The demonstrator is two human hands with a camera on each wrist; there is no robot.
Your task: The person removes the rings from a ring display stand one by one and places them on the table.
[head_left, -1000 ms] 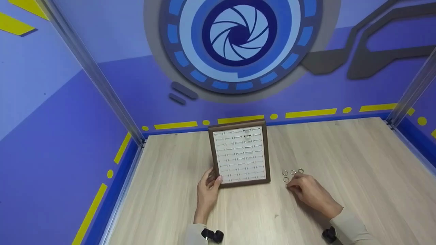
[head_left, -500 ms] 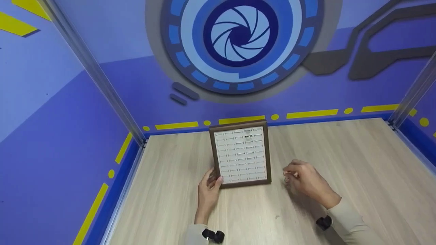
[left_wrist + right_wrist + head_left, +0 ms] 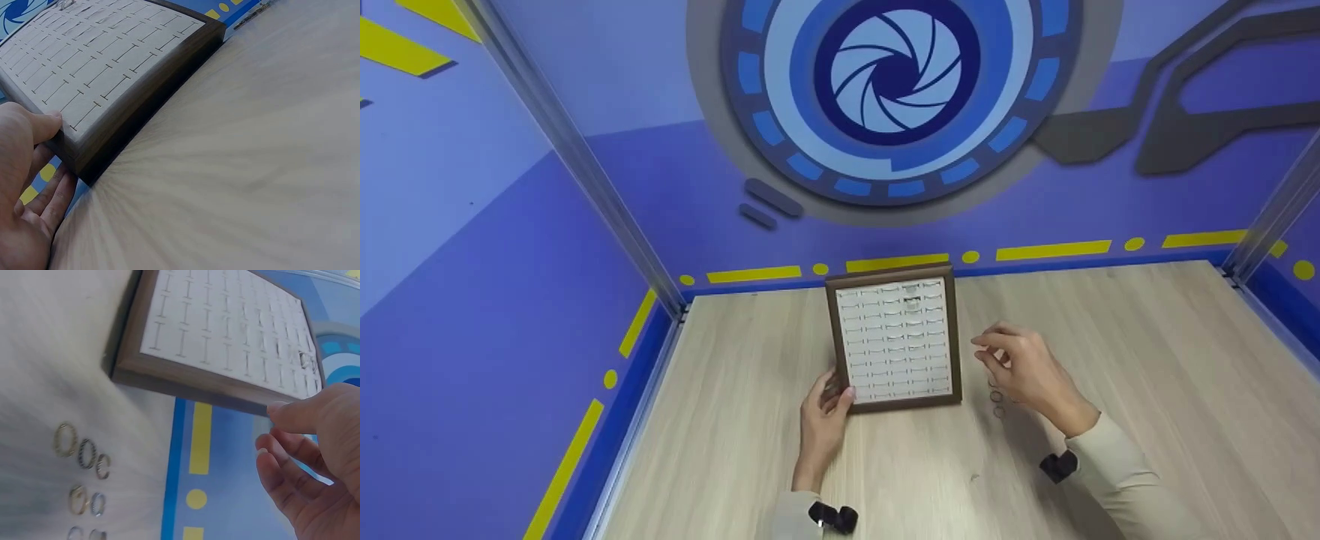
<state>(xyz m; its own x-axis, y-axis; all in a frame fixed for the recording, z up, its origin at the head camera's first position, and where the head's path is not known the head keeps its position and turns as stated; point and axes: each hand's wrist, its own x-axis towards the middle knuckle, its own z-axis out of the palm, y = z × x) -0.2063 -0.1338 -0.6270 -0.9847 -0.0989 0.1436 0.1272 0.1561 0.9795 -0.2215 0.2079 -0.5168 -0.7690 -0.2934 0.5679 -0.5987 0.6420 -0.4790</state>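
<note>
A ring display board [image 3: 896, 341], white with rows of slits and a brown wooden frame, stands tilted on the table. My left hand [image 3: 821, 424] grips its lower left corner, thumb [image 3: 48, 125] on the front and fingers behind. A silvery ring [image 3: 913, 302] sits in a slot near the upper right. My right hand [image 3: 1027, 367] is raised right of the board, thumb and fingertips close together; I cannot tell whether something small is between them. Beneath it, several loose rings [image 3: 66, 440] lie on the table, gold and silver toned, partly hidden in the head view.
The wooden table [image 3: 900, 472] runs back to a blue and purple printed wall [image 3: 660, 187] behind the board. Metal corner posts [image 3: 562, 150] rise at the left and right. Black wrist straps [image 3: 832, 517] sit over the beige sleeves [image 3: 1132, 480].
My right hand has risen from the loose rings and moved up and left toward the board, uncovering some rings below. The left hand and board hold still.
</note>
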